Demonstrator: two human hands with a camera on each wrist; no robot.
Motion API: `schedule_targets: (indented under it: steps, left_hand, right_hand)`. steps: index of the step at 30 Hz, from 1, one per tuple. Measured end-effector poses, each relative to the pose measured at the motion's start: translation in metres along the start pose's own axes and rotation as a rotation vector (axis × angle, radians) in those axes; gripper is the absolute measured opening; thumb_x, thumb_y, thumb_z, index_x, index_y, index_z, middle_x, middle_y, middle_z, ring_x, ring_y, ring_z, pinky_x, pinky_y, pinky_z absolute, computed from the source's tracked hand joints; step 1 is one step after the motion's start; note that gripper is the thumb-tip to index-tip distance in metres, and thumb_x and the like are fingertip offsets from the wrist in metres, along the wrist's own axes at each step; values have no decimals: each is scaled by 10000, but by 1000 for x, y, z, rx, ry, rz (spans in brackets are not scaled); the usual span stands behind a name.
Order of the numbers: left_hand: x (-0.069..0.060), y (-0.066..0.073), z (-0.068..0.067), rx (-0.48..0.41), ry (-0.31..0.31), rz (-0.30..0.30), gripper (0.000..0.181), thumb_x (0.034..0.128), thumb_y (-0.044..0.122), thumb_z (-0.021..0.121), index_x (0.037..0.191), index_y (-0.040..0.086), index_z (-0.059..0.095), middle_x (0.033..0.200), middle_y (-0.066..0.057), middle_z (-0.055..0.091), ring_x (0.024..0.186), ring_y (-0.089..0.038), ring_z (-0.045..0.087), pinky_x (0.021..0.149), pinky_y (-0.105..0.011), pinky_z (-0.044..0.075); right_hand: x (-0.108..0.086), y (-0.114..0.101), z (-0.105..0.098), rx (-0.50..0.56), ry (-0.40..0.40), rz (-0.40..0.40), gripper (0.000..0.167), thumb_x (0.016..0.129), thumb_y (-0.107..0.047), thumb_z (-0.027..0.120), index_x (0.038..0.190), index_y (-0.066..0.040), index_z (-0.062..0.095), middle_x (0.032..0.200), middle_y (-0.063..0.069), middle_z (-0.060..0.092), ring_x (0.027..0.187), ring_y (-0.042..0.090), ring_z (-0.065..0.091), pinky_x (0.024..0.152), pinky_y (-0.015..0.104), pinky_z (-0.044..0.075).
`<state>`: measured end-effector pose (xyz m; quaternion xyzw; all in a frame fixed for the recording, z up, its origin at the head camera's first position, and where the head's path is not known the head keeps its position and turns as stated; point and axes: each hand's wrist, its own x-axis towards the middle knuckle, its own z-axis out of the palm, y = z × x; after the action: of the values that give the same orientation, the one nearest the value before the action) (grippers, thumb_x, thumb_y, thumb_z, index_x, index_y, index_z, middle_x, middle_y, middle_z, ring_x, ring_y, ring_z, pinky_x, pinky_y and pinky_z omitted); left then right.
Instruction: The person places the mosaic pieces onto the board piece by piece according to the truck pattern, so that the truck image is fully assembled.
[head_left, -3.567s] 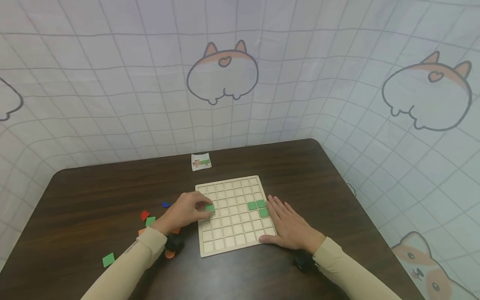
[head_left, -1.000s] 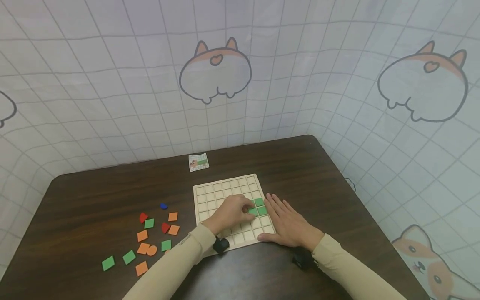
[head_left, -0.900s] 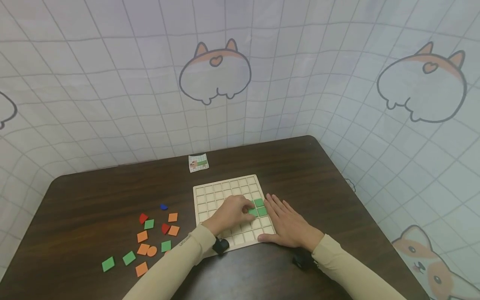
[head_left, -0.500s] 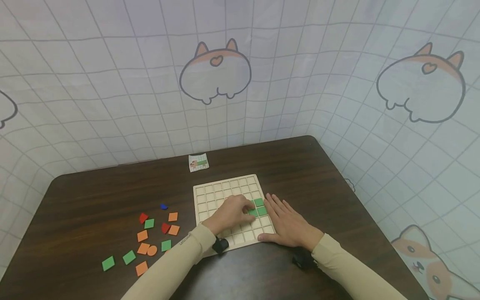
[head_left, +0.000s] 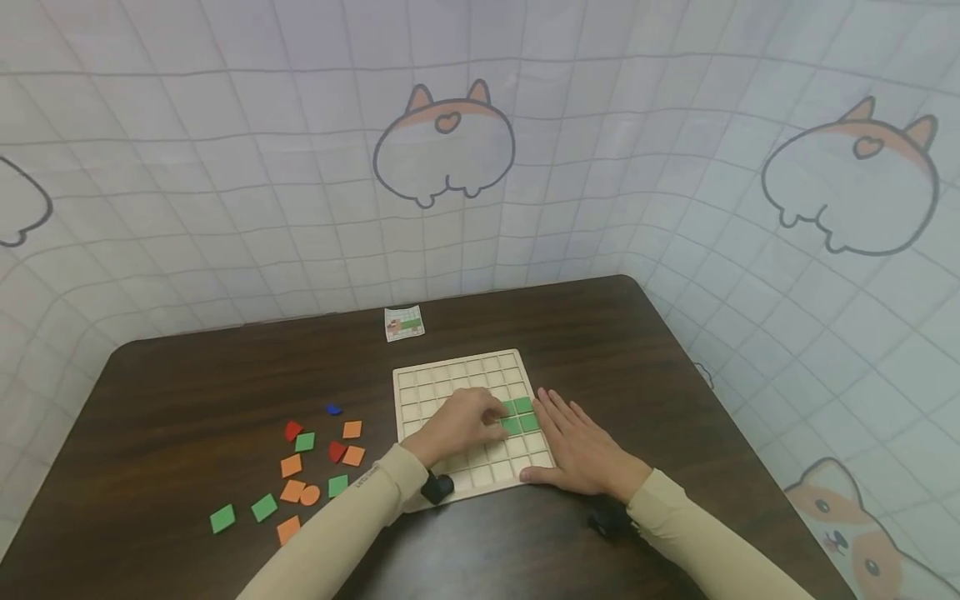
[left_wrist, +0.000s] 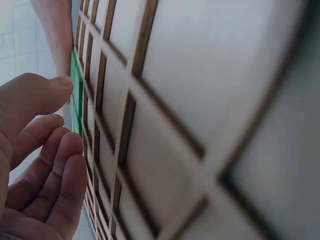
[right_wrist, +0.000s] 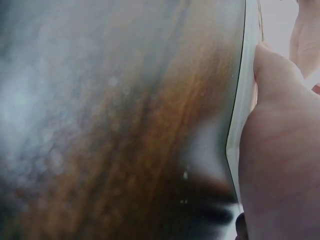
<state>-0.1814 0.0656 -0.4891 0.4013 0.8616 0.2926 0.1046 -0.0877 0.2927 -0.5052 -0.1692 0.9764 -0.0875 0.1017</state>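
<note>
Presently, your left hand (head_left: 463,422) is over the grid board (head_left: 450,373), fingers loosely bent and thumb apart from them, the tips right at four green tiles (head_left: 528,422) set two by two in the rightmost columns. Whether those tips touch a tile, you can't tell from the left wrist view (close, but the angle hides contact). Your right hand (head_left: 581,450) lies flat with fingers straight along the board's right side, thumb at the near right corner. Board rests flat on the dark wood surface (head_left: 622,342). Off to its left, scattered: loose green squares (head_left: 222,518), orange squares (head_left: 291,465), an orange disc (head_left: 310,495) touching or just beside one of them, two red wedges (head_left: 337,451), and a small blue piece (head_left: 333,409) farthest from you. Beyond the board, near the far edge, lies a printed card (head_left: 404,323) with a colored grid pattern. Your left sleeve (head_left: 337,521) passes just beside the nearer pieces. Behind everything, a gridded cloth (head_left: 300,217) printed with corgis.
</note>
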Motion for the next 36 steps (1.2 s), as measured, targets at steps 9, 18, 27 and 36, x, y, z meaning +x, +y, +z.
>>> schedule_targets:
  steps: [9,18,27,36]
  left_hand:
    - [-12,-13,-12,-33,34,-24,276,911,171,748,1156,48,784,1101,-86,784,981,-186,720,873,-364,596]
    - [-32,-29,-28,-39,71,-68,276,912,149,756,1167,45,780,1074,-91,777,949,-180,701,840,-337,581]
    - [-51,-50,-46,-8,92,-88,271,912,161,772,1156,43,782,1067,-85,776,927,-168,699,816,-320,584]
    - [-69,-65,-63,-38,104,-115,290,938,159,744,1202,39,761,1114,-103,754,995,-210,703,857,-370,592]
  right_hand:
    - [0,2,2,-7,12,7,1124,917,-811,470,1654,-21,160,1744,184,136,1632,361,152,1293,577,242]
    - [3,4,5,-30,28,-4,1125,919,-805,479,1652,-13,160,1739,193,156,1627,367,171,1290,577,248]
    - [2,0,1,-32,20,-8,1113,925,-794,481,1650,-10,166,1737,203,153,1627,371,163,1292,578,245]
    - [2,0,1,-28,27,-14,1105,927,-784,494,1649,-11,173,1737,201,153,1626,376,163,1290,583,245]
